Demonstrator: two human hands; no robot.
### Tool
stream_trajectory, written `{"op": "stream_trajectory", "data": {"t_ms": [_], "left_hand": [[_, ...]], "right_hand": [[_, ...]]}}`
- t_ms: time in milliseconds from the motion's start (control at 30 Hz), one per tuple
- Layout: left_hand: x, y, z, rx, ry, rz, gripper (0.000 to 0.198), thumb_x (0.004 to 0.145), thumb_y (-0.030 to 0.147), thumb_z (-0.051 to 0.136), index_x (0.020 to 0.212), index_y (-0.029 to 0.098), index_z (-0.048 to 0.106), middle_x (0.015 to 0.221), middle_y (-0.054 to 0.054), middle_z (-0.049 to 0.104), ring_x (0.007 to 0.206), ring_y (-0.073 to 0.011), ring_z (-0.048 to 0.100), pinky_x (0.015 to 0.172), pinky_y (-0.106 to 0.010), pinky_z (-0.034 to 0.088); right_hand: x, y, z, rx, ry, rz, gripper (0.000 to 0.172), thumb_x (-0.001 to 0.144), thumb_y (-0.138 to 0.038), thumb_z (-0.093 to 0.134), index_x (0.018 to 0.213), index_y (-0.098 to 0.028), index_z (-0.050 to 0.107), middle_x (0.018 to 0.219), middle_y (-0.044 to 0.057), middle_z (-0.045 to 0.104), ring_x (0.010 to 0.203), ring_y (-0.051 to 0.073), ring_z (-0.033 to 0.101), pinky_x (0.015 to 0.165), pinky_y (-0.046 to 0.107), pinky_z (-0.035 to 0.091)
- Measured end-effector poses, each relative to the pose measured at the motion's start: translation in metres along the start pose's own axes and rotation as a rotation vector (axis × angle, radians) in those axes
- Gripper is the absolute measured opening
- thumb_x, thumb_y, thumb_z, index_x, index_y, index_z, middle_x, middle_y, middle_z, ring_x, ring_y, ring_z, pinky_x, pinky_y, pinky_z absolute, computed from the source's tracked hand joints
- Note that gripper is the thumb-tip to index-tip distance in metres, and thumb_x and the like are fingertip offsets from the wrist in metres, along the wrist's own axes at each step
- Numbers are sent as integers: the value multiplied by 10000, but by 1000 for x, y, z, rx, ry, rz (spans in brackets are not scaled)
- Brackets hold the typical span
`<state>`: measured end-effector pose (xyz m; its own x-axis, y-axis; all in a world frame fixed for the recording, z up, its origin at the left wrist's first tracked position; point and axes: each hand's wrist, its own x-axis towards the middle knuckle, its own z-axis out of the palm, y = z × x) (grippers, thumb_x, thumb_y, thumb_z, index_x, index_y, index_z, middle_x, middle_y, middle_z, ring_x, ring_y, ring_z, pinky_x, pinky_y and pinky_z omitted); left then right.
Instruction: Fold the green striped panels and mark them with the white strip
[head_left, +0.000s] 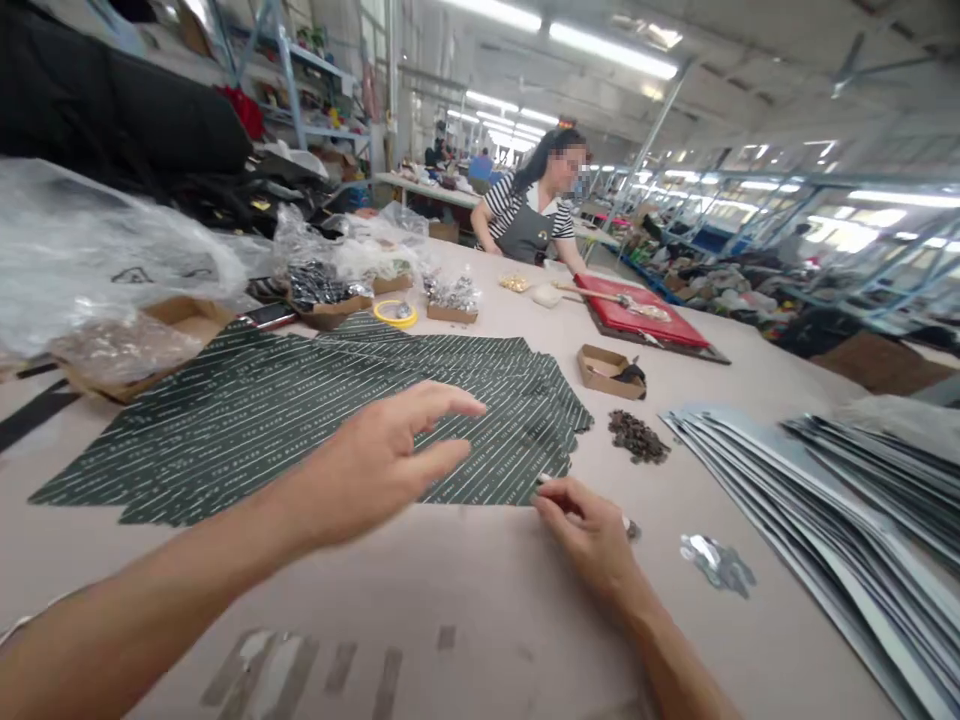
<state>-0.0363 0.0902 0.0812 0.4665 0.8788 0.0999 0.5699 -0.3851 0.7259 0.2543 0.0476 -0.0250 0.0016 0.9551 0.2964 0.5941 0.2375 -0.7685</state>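
Dark green fabric (300, 410) with white diagonal stripes and small lettering lies in overlapping layers across the table. My left hand (375, 465) hovers over its front edge, thumb and fingers apart, holding nothing. At the fabric's lower right corner, my right hand (589, 530) is closed in a pinch. A small pale bit shows at its fingertips, too small to name. Right of that hand lie a heap of small dark brown pieces (639, 436) and a few flat shiny grey pieces (718, 564). Another small item beside the right hand is partly hidden by it.
Stacked grey-edged sheets (780, 510) fill the right side. Behind the fabric are a small cardboard box (609, 372), a yellow tape roll (395, 314) and plastic-wrapped boxes (326, 295). Across the table a person (529, 215) reaches toward a red padded board (641, 312).
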Motion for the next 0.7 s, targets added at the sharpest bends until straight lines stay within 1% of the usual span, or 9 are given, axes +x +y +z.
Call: {"op": "stream_trajectory", "data": {"t_ms": [33, 67, 133, 200, 267, 400, 467, 600, 700], "left_hand": [[18, -20, -8, 234, 52, -30, 478, 925, 459, 472, 1333, 242, 594, 1450, -49, 564, 1343, -276, 516, 1183, -453, 412], [35, -41, -16, 455, 55, -67, 524, 911, 426, 448, 1374, 207, 558, 1495, -77, 520, 1375, -289, 483, 1201, -470, 383], [58, -83, -27, 573, 37, -122, 604, 865, 384, 486, 1403, 113, 526, 1520, -168, 478, 1408, -365, 435, 1209, -553, 336], [69, -115, -34, 632, 8, -137, 638, 844, 381, 501, 1412, 91, 515, 1518, -186, 478, 1421, -381, 417, 1211, -560, 324], [72, -135, -38, 663, -26, -140, 639, 834, 399, 517, 1408, 121, 526, 1502, -166, 504, 1409, -369, 436, 1201, -538, 349], [74, -149, -40, 698, -65, -133, 622, 837, 453, 535, 1390, 169, 549, 1488, -135, 523, 1374, -344, 470, 1178, -492, 388], [77, -150, -42, 715, -63, -130, 612, 837, 476, 549, 1376, 186, 562, 1470, -131, 532, 1340, -342, 492, 1158, -484, 407], [82, -146, -44, 736, -30, -134, 517, 798, 472, 628, 1247, 214, 635, 1318, -130, 601, 1210, -340, 567, 1066, -468, 480], [75, -136, -36, 743, 39, -116, 405, 803, 410, 631, 1157, 215, 630, 1263, -123, 603, 1197, -331, 569, 1033, -442, 498]], "right_hand": [[0, 5, 3, -32, -3, -51, 161, 904, -346, 615, 852, -225, 707, 809, 37, 748, 727, 201, 687, 703, 312, 549], [1, 10, 6, -59, 3, -93, 158, 921, -321, 595, 858, -231, 708, 830, 39, 751, 753, 204, 694, 729, 319, 550], [4, 22, 7, -100, 21, -157, 161, 939, -295, 570, 889, -240, 713, 863, 46, 754, 804, 216, 701, 780, 340, 551], [9, 34, 5, -127, 65, -159, 163, 938, -296, 565, 899, -240, 713, 896, 54, 759, 845, 227, 703, 824, 359, 547], [14, 45, -1, -149, 143, -79, 174, 924, -322, 569, 903, -232, 717, 908, 58, 762, 836, 229, 699, 819, 361, 544], [23, 61, -13, -109, 290, 194, 265, 872, -438, 600, 918, -213, 732, 797, 42, 740, 701, 209, 653, 720, 337, 532], [26, 68, -16, -30, 325, 277, 326, 837, -496, 627, 917, -200, 735, 793, 46, 739, 703, 207, 651, 734, 338, 531], [27, 77, -18, 156, 346, 351, 430, 779, -562, 682, 943, -168, 735, 799, 63, 740, 724, 217, 662, 728, 346, 532], [27, 81, -17, 244, 360, 365, 467, 758, -582, 720, 953, -158, 731, 775, 56, 725, 697, 203, 645, 698, 333, 523]]}}
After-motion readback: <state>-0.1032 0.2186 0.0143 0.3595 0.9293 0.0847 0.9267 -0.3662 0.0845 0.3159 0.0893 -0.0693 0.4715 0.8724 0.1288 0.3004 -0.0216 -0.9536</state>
